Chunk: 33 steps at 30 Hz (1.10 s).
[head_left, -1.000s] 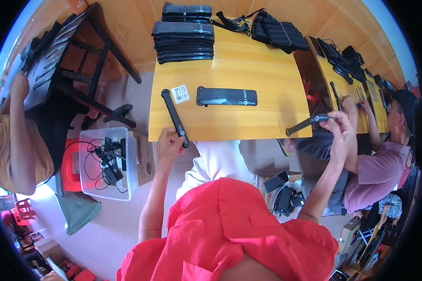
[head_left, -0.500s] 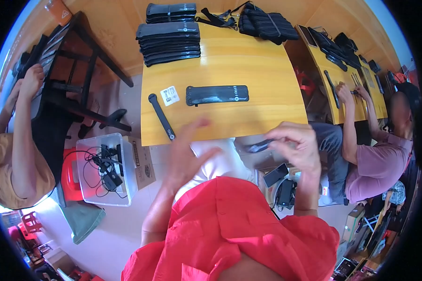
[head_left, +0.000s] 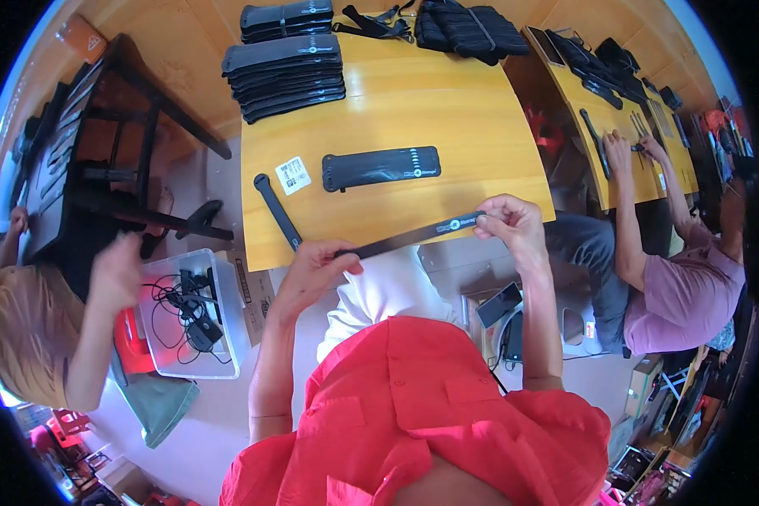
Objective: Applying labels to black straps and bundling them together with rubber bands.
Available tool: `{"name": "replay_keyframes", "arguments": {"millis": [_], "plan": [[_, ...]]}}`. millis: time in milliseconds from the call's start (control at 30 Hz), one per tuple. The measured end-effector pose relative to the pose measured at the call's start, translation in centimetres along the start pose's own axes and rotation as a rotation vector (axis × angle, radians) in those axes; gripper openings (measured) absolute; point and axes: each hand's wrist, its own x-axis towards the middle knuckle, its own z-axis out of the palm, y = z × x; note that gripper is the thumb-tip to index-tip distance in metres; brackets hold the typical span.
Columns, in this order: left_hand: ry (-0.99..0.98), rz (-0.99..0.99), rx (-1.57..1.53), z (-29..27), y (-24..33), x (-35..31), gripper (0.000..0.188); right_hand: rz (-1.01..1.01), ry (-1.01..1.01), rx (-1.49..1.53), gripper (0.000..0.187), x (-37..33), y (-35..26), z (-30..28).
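A black strap with white print (head_left: pixel 409 239) is stretched between my two hands just off the table's near edge. My left hand (head_left: pixel 314 268) pinches its left end, and my right hand (head_left: pixel 514 229) grips the other end, slightly higher. On the table beyond lies a flat black strap bundle (head_left: pixel 379 168) with a glossy face. Left of it rests a white printed label (head_left: pixel 293 175). Another single black strap (head_left: pixel 277 211) lies at a slant near the table's left edge, its lower end close to my left hand.
Stacked black strap bundles (head_left: pixel 283 78) fill the yellow table's (head_left: pixel 447 101) far left; more black straps (head_left: pixel 468 32) lie at its far right. A clear bin of cables (head_left: pixel 196 325) stands on the floor at left. Co-workers sit on both sides, one in a pink shirt (head_left: pixel 687 295).
My hands, which were apart with the strap hanging from my right hand, now both hold it pulled out straight. The left co-worker's arm has swung lower.
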Motion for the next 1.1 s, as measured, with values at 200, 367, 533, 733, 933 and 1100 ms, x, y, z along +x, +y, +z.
{"name": "replay_keyframes", "arguments": {"millis": [200,367,533,733,933,1100], "plan": [[0.289,-0.024,-0.089,-1.4,-1.6,3.0,0.013,0.07,0.041,-0.011,0.011,2.7,3.4,0.6],[0.473,-0.02,-0.242,-2.1,-2.9,5.1,0.01,0.074,0.068,0.03,0.01,5.0,4.9,1.3],[0.506,-0.063,-0.359,-2.4,-3.5,6.4,0.014,0.089,0.115,0.069,0.012,6.8,5.8,2.0],[0.53,-0.1,-0.386,-2.4,-3.0,7.2,0.016,0.045,0.121,0.118,0.011,8.0,7.2,2.1],[0.668,0.016,-0.089,-2.0,-4.3,8.4,0.014,0.029,0.139,0.034,0.009,9.0,7.7,2.5],[0.827,0.09,0.198,-1.1,-4.7,9.2,0.013,-0.038,0.232,0.025,0.006,9.4,8.4,2.9]]}}
